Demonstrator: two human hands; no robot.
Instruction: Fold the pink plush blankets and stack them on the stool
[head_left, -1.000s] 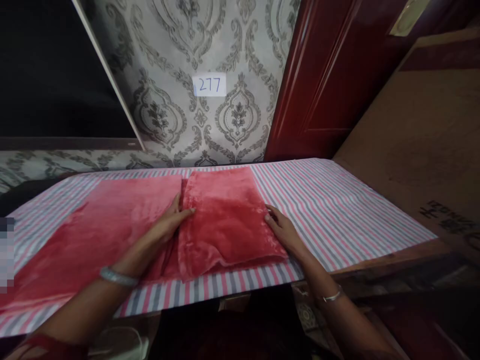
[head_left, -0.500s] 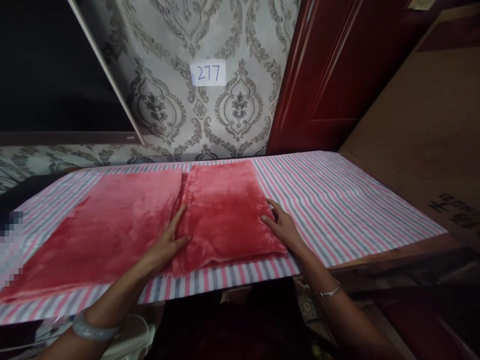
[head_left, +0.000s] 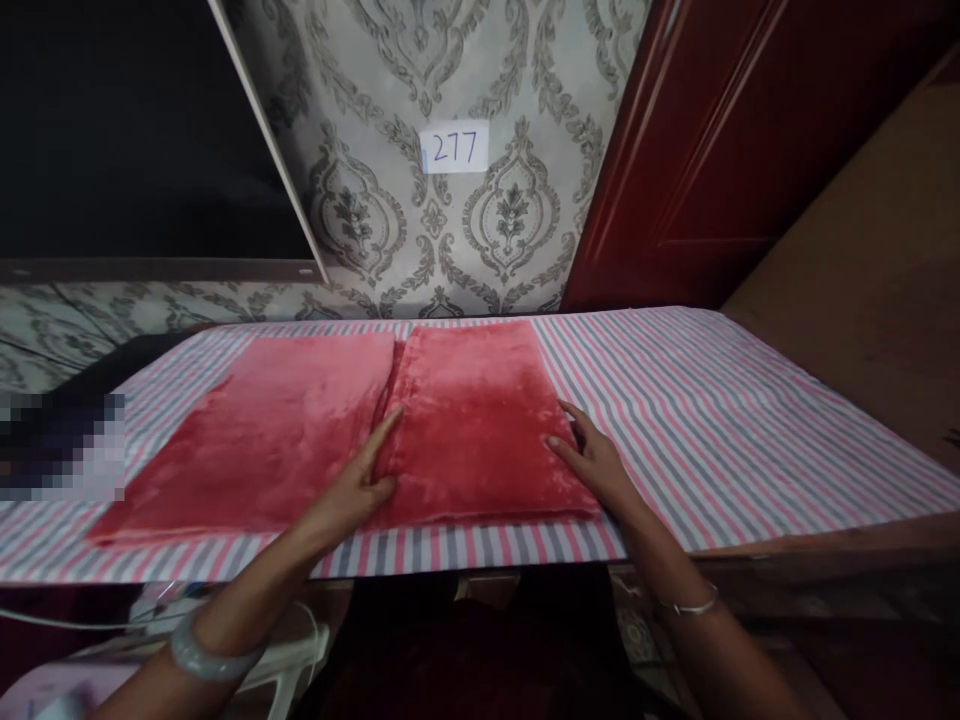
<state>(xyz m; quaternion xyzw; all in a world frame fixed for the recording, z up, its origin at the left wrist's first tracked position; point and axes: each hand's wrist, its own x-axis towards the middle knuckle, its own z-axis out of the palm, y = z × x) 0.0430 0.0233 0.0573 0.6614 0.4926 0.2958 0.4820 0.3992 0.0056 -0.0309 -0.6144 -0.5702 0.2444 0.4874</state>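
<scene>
On red cloth [head_left: 480, 440], left hand [head_left: 352, 498] (thumb splayed)

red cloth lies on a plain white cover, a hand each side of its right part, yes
The cover isn't plain: the head view shows pink, grey and white stripes. The red cloth lies on it, left hand and right hand flanking its right part.

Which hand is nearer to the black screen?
Left. The left hand is at the left edge of the red fabric's right section, below and right of the black screen; the right hand is at that section's right edge, farther from the screen.
</scene>
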